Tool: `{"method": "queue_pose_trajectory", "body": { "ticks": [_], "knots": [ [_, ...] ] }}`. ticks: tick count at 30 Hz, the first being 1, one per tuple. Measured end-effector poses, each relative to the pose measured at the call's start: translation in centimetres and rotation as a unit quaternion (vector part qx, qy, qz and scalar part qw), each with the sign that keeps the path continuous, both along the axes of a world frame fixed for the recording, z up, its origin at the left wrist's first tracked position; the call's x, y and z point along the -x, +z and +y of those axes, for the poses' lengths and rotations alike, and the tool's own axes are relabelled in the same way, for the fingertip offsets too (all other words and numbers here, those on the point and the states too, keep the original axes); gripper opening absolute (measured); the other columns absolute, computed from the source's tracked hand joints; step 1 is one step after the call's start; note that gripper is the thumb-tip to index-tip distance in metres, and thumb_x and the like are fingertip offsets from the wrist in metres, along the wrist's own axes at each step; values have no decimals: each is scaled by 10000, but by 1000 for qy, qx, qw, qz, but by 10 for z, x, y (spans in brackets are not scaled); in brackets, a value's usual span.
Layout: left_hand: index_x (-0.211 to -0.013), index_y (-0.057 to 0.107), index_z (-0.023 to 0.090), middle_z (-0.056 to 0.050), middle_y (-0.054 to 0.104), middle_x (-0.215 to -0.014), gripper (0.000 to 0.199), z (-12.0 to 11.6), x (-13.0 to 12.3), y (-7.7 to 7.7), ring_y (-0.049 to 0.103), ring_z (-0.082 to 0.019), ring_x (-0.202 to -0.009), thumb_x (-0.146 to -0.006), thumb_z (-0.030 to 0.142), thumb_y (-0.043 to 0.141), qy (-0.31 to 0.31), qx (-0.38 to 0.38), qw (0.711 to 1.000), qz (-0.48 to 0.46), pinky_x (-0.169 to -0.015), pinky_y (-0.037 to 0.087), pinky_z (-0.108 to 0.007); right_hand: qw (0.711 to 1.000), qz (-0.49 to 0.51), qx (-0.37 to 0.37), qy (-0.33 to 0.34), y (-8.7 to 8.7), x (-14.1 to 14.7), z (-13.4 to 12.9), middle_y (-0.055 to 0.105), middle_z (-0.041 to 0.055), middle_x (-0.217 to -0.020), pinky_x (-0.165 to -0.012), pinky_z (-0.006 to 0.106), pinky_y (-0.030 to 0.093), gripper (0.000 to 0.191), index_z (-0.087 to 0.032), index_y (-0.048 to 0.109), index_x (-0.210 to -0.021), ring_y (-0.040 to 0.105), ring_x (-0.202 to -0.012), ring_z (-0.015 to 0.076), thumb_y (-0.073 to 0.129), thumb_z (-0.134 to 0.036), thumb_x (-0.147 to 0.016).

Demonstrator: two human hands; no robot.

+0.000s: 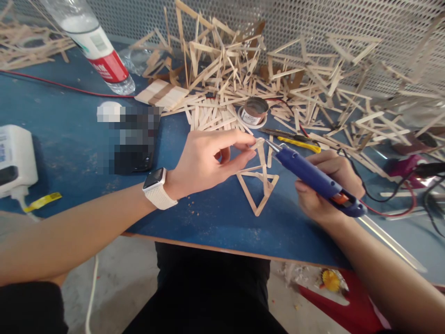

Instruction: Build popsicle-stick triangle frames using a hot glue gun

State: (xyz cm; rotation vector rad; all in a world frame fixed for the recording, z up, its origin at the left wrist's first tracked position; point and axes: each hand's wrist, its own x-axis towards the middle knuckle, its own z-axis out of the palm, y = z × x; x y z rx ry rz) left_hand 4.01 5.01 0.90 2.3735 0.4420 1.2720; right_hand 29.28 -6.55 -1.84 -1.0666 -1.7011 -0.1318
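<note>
My left hand (205,157), wearing a watch (155,180) on the wrist, pinches the upper end of a wooden craft-stick frame (251,197) between thumb and fingertips. The frame has a triangular base of joined sticks near the table's front, with sticks rising to the pinched end. Wrapped in my right hand (327,185) is a blue glue gun (306,174), a long clear glue stick (392,243) running out behind it. Its metal tip is at the pinched stick end; whether they touch I cannot tell. A yellow-handled utility knife (299,144) lies just beyond.
Loose craft sticks (212,113) and stick structures (222,55) pile up against a perforated metal panel (288,23). Behind my left hand are a blurred-out dark phone-like object (148,144) and a water bottle (100,55). A small round tin (255,111), a white charger (15,155) and cables (413,199) also lie on the blue table (208,222).
</note>
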Motion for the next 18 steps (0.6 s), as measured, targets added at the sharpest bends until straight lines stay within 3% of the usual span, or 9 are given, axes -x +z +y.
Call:
{"method": "queue_pose_trajectory", "body": {
  "ticks": [4, 14, 18],
  "knots": [
    [-1036, 799, 215, 5, 846, -871, 42, 0, -1, 0, 647, -81, -535, -1016, 221, 763, -3, -3, 1000, -4, -570, 580, -228, 999, -21, -19, -29, 3, -1, 1, 713, 52, -816, -600, 431, 512, 270, -278, 658, -909, 641, -686, 237, 777, -506, -991],
    [-1037, 799, 198, -11, 850, -873, 44, -1, -1, 0, 660, -81, -548, -1008, 201, 766, 6, -12, 1000, -4, -596, 587, -220, 997, -65, -21, 40, 8, -2, -1, 717, 46, -841, -574, 397, 496, 210, -273, 679, -982, 644, -678, 219, 826, -421, -960],
    [-1041, 802, 205, 2, 847, -870, 50, -3, 0, 1, 675, -86, -555, -1012, 216, 762, 18, -21, 1000, 0, -601, 590, -222, 998, -64, -24, 18, 8, 2, -4, 728, 42, -867, -592, 393, 512, 222, -263, 684, -978, 654, -690, 215, 808, -447, -972]
  ]
}}
